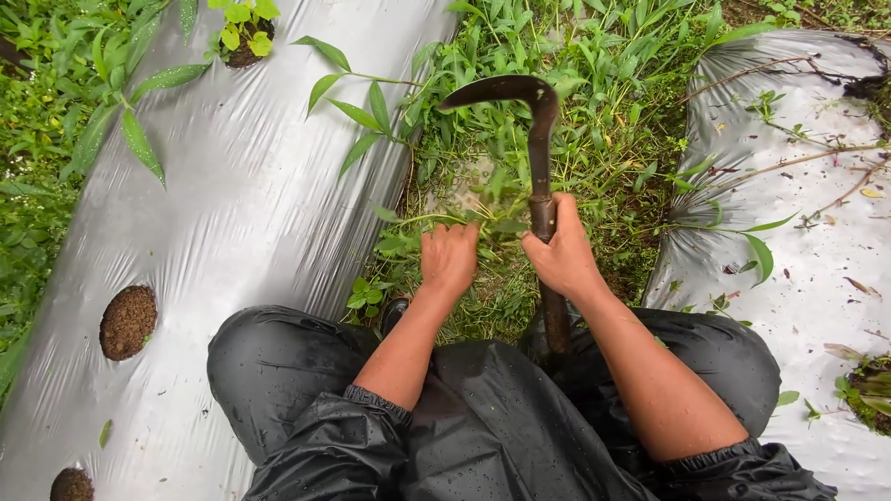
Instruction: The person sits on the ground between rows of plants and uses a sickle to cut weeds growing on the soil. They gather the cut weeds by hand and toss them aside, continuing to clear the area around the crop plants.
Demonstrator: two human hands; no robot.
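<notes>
1. Weeding in hand, judging by the pose: crouched in the grassy furrow [594,121] between two beds under silver plastic mulch [251,204], planting holes [128,321] of dark soil to the far left.
2. Left hand [449,260] closed around a tuft of weeds [483,199], fingers [444,237] curled shut over the stems, knuckles up.
3. Right hand [562,255] wrapped tight on the handle of a sickle [536,139]; curved rusty blade hooking leftward above the tuft, handle end running down between the knees.
4. Next move, as a judgement: needs the tuft kept taut and the blade drawn low through the stems, well clear of the left fingers and the plastic edge.
</notes>
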